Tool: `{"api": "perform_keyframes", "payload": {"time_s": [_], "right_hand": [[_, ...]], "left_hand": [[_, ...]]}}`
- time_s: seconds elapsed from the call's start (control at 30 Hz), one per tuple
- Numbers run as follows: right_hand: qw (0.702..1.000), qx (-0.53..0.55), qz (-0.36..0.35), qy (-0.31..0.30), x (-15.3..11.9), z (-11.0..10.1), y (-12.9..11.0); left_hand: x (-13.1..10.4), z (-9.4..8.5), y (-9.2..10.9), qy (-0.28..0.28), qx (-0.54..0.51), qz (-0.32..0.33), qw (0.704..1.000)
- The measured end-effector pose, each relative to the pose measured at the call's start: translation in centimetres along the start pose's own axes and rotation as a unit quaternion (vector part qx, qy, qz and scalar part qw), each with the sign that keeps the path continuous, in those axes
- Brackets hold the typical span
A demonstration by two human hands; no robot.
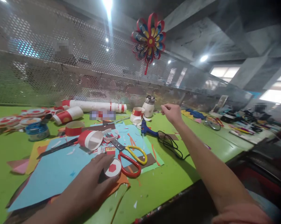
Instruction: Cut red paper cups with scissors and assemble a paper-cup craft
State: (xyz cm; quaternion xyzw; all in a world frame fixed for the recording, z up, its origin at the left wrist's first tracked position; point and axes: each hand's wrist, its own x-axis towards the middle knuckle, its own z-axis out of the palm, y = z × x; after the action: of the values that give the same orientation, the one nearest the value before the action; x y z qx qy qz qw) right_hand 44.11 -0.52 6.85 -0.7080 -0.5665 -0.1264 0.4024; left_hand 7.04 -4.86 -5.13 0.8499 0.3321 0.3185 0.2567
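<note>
My left hand [92, 174] curls round a small white round paper piece [112, 168] with a red hexagon on its face, thumb and fingers at its edges. Just right of it lie scissors [131, 157] with one red and one yellow handle. My right hand [172, 114] is raised over the back of the table, its fingers drawn together; what they hold, if anything, I cannot make out. Below and left of that hand is a blue glue gun [149, 130] with a black cord [169, 144]. A cut red and white paper cup [90, 139] lies beyond my left hand.
Blue paper sheets [58, 174] and coloured scraps cover the green table [168, 180]. A blue jar [38, 132], a stack of paper cups [91, 105] and a white bottle [148, 107] stand behind. A paper-strip flower [151, 40] is on the mesh screen [84, 71].
</note>
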Motion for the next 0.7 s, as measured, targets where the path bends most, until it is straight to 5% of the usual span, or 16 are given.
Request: {"api": "perform_keyframes", "payload": {"time_s": [0.33, 0.7], "right_hand": [[0.994, 0.086, 0.071, -0.011, -2.4, 4.0, 2.0], [0.991, 0.121, 0.046, -0.040, -4.6, 5.9, 1.3]], "left_hand": [[-0.1, 0.3, -0.8, -0.039, 0.059, -0.020, 0.997], [-0.1, -0.3, 0.6, -0.065, 0.047, -0.027, 0.996]]}}
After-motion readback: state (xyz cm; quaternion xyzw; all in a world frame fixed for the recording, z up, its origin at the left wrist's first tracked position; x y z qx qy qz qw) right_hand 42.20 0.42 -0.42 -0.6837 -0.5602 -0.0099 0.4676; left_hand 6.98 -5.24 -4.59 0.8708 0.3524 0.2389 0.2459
